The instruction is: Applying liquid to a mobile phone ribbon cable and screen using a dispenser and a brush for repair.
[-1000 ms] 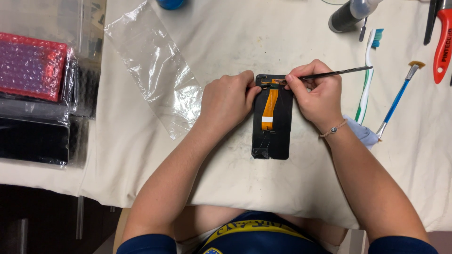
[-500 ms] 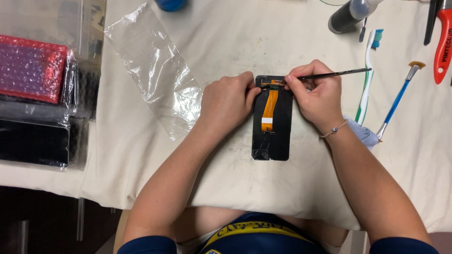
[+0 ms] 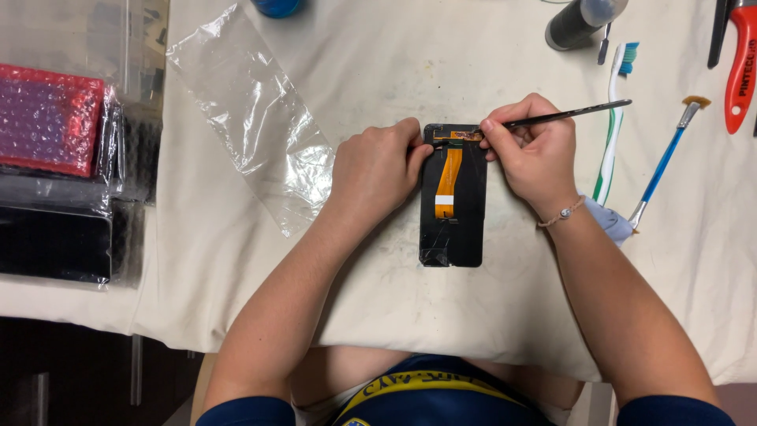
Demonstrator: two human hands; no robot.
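— Where is the work, and what is it?

— A black phone screen panel [image 3: 453,197] lies flat and lengthwise on the cream cloth [image 3: 394,71], in the middle of the table, straight in front of the person; an orange flex ribbon [image 3: 448,177] runs down its upper half, and a narrow orange strip crosses its top edge.

— And the left hand?

— The left hand [image 3: 374,170] is curled into a loose fist just left of the panel; its fingertips press against the panel's top left corner, steadying it; the fingers are together, not spread.

— The right?

— The right hand [image 3: 532,150] sits at the panel's top right corner; thumb and forefinger pinch a thin black tool [image 3: 564,116] like a pen, the other fingers folded under; the tool's tip rests on the orange strip at the top edge, and its tail points out to the right. A beaded bracelet [image 3: 561,213] circles that wrist.

— What lies about?

— A clear plastic bag [image 3: 252,118] lies crumpled to the left, near the left hand; a green and white toothbrush [image 3: 613,118] and a blue-handled brush [image 3: 666,162] lie to the right, beyond the right hand; a red-handled tool [image 3: 741,67] sits at the far right edge; a dark bottle [image 3: 576,22] lies near the top; at the far left, a red bubble-wrap packet [image 3: 47,118] rests above a black wrapped slab [image 3: 55,241].
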